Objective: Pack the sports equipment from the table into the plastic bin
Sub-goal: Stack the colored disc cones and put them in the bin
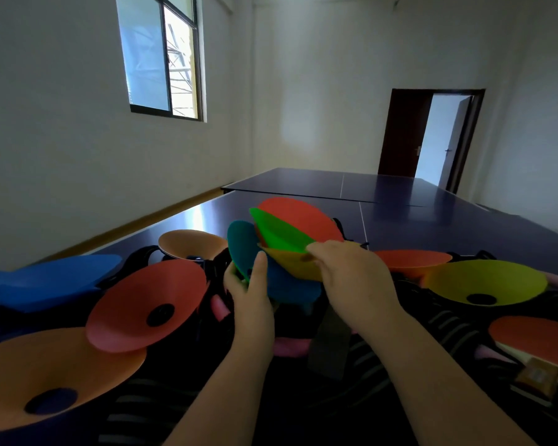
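Both hands were raised over the near end of the dark blue table (416,217), working one bunch of flat disc cones held between them. The left hand (250,296) was closed on the teal cone (240,244), thumb pressed to its face, fingers behind it. The right hand (351,275) was clamped on the yellow-orange cone (298,263), pinching its upper rim. Fanned in the same bunch: a green cone (279,231), a large red cone (298,217) at the back, and a blue cone (290,288) at the bottom. All overlapped and touched; exact stacking order couldn't be told.

Loose cones lay on the table approx. as follows. Person's left: a blue cone (49,280) at the far left, an orange cone (45,378) nearest the camera, a red cone (149,304) overlapping the orange one's rim, and a pale orange cone (192,244) farther back. Person's right: a yellow-green cone (485,281), an orange-red cone (413,259) just behind it, and another red cone (538,341) at the right edge. Most lay wide side up, w/ centre holes showing.

Dark straps and striped black gear (448,326) lay under and between the cones; pink foam pieces (219,309) showed among them. No plastic bin was in view.
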A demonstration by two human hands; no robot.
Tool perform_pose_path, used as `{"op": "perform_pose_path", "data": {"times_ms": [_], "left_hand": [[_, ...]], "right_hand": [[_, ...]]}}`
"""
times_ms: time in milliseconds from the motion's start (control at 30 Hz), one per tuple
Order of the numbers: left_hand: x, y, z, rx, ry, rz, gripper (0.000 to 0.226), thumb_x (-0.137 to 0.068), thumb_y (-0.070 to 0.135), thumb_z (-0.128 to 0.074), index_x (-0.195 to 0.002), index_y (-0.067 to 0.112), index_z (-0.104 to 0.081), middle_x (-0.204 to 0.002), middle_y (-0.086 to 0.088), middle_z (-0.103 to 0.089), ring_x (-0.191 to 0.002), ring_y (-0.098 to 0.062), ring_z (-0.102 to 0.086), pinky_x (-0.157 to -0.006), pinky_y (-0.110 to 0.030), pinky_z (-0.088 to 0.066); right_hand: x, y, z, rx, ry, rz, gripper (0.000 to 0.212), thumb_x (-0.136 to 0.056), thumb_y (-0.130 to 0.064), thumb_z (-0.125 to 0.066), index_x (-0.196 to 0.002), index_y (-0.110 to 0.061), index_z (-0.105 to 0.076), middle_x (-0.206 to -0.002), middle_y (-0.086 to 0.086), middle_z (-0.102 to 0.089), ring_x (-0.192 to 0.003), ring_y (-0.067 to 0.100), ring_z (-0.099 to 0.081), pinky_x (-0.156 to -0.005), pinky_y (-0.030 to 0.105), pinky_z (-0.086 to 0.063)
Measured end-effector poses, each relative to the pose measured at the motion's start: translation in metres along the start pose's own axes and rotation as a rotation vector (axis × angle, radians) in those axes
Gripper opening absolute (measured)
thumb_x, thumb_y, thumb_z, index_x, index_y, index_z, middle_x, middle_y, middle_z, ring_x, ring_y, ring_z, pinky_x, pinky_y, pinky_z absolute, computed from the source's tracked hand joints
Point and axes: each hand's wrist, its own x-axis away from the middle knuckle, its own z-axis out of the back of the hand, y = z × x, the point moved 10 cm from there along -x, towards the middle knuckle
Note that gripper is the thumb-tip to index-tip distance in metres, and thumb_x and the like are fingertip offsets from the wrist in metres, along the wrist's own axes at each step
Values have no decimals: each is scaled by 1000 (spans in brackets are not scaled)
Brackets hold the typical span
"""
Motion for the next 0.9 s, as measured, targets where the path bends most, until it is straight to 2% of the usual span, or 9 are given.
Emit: {"op": "perform_pose_path", "data": {"times_ms": [67, 133, 233, 333, 400, 500, 700, 833, 900], "left_hand": [[-1, -13, -3, 95, -13, 138, 84, -73, 71, -69, -140, 29, -43, -129, -4, -63, -114, -21, -64, -92, -50, -55], [2, -18, -6, 187, -40, 225, 93, -67, 79, -64, -141, 26, -45, -132, -8, -63, -116, -26, -65, -83, -45, -59], [5, -19, -12, 306, -95, 279, 89, -70, 76, -53, -141, 23, -49, -131, -11, -65, -119, -29, -63, -82, -42, -59], [10, -15, -22, 395, -166, 295, 82, -74, 74, -46, -135, 20, -58, -130, -12, -66, -124, -30, -60, -105, -47, -47], [11, -13, -24, 421, -180, 285, 83, -75, 75, -43, -134, 18, -59, -130, -13, -66, -124, -30, -60, -110, -48, -42], [9, -10, -24, 480, -204, 273, 86, -76, 79, -37, -130, 17, -63, -125, -14, -68, -117, -33, -64, -106, -47, -44], [9, -9, -26, 479, -305, 272, 87, -74, 78, -40, -117, 10, -72, -128, -20, -65, -122, -40, -59, -110, -53, -38], [14, -4, -32, 413, -368, 266, 89, -75, 69, -65, -139, 8, -55, -139, -20, -57, -129, -38, -54, -110, -49, -42], [15, -5, -32, 375, -338, 268, 75, -86, 57, -61, -141, 8, -52, -136, -18, -60, -124, -35, -58, -102, -44, -48]], "right_hand": [[1, -17, -3, 10, -5, 60, 36, -80, -7, -58, -105, -32, -66, -85, -4, -65, -71, 22, -59, -55, 27, -38], [5, -36, -3, -12, 7, 156, 36, -74, -5, -59, -98, -27, -72, -74, -3, -64, -62, 21, -59, -50, 24, -29], [7, -53, -8, -9, -56, 234, 31, -80, -9, -55, -99, -26, -72, -74, -5, -62, -66, 19, -58, -50, 24, -27], [6, -52, -10, -40, -121, 229, 29, -91, -13, -54, -111, -28, -69, -89, -6, -64, -81, 17, -59, -56, 26, -35], [5, -50, -10, -96, -175, 205, 29, -94, -18, -48, -115, -29, -65, -98, -6, -63, -90, 15, -57, -66, 32, -47], [9, -51, -10, -156, -222, 197, 30, -89, -27, -47, -114, -30, -63, -100, -9, -60, -91, 12, -56, -74, 34, -50], [9, -48, -25, -194, -271, 190, 41, -85, -52, -41, -115, -34, -63, -100, -11, -63, -93, 9, -59, -84, 36, -48], [8, -41, -26, -165, -252, 177, 44, -94, -61, -38, -116, -34, -64, -99, -10, -65, -92, 8, -59, -82, 37, -48], [9, -39, -30, -178, -297, 156, 53, -92, -69, -32, -116, -36, -64, -98, -10, -64, -91, 6, -59, -82, 36, -48]]}}
